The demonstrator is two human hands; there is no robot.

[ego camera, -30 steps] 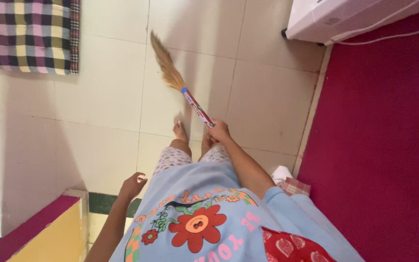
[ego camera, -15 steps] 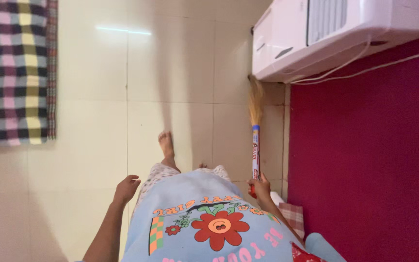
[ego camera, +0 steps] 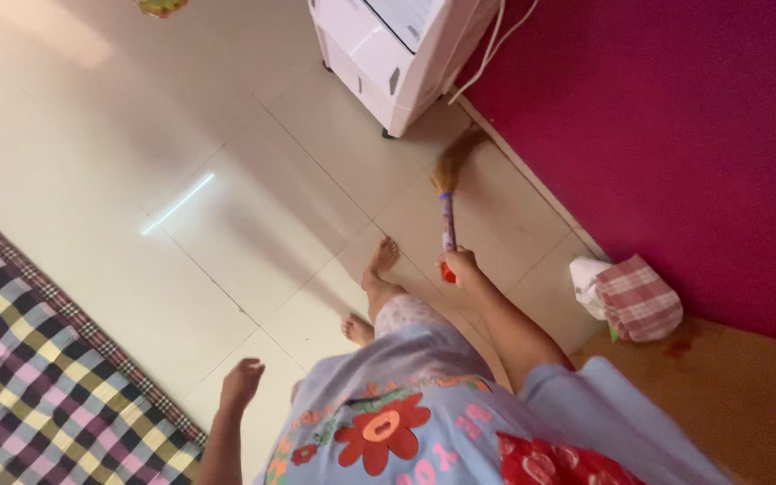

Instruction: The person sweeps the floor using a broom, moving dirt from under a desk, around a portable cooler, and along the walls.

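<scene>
Near the foot of the magenta wall [ego camera: 675, 117], on the pale tiled floor [ego camera: 181, 126], I see my right hand [ego camera: 462, 268] wrapped around the lower end of a short broom [ego camera: 447, 211]. Its fingers are curled tight around the handle, pressed together, with the red cap of the handle just under the palm. The broom points away from me, its straw-coloured bristles blurred and resting on the floor close to the strip where floor meets wall, just in front of a white boxy cooler [ego camera: 397, 54] that stands at the far edge of the floor. A white cable hangs beside the cooler against the wall.

My left hand [ego camera: 242, 384] hangs free at my side, holding nothing, fingers loosely spread, above the floor near the edge of a checked mat [ego camera: 29, 368] that covers the near left corner. My two bare feet stand on the tiles between the hands. To the right of my arm, a bundle of checked red-and-white cloth [ego camera: 635, 298] lies against the wall, touching a white crumpled piece beside it.
</scene>
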